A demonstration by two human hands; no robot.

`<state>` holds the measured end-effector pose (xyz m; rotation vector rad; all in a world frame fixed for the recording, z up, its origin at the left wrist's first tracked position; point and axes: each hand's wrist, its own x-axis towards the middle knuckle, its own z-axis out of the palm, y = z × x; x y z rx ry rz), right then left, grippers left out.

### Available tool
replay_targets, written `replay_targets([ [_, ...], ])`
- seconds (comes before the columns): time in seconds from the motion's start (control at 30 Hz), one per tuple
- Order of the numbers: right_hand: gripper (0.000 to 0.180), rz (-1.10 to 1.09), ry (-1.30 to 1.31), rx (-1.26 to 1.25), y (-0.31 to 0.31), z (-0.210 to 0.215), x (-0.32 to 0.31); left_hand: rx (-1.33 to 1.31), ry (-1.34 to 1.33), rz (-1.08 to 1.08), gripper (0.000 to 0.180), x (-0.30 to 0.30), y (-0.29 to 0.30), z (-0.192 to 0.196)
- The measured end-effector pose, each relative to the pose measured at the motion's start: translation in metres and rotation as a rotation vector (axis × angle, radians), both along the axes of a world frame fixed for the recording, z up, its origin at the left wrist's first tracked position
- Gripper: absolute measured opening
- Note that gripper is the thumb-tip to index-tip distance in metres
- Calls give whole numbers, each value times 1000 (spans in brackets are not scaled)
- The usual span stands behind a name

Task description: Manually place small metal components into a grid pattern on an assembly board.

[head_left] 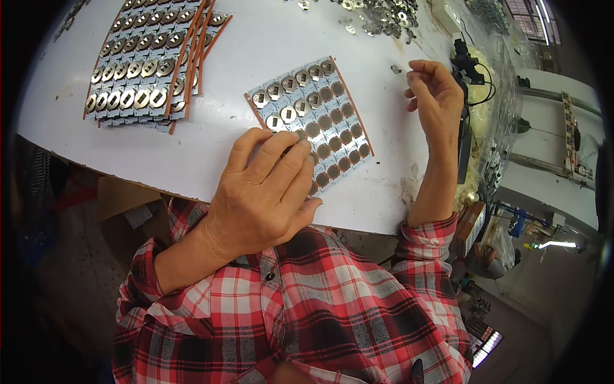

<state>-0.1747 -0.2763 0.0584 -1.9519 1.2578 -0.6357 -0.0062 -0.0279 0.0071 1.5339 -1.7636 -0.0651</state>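
A pale blue circuit board panel with orange edge strips lies at an angle on the table. Its far rows carry shiny metal battery clips; the nearer rows show bare brown-grey discs. My left hand rests over the panel's near left part, bent fingers drawn together and fingertips down on the third row. Whatever is under those fingertips is hidden. My right hand hovers at the right, off the panel, fingers loosely curled and apart, nothing visible in them. A loose metal clip lies just left of its fingertips.
Stacked panels covered with metal clips stand at the far left. A heap of loose clips spreads across the far side. Black plugs and cables and clear plastic wrap crowd the right edge. An open cardboard box sits below the left edge.
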Motion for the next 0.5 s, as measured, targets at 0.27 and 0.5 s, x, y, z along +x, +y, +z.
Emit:
replay_targets([
  [0.27,20,-44,54,-216,-1,-33,0,8,-7,8,50,0,-3,1],
  [0.5,13,173,172,-571,-2,-40,0,-15,-1,7,50,-2,-3,0],
])
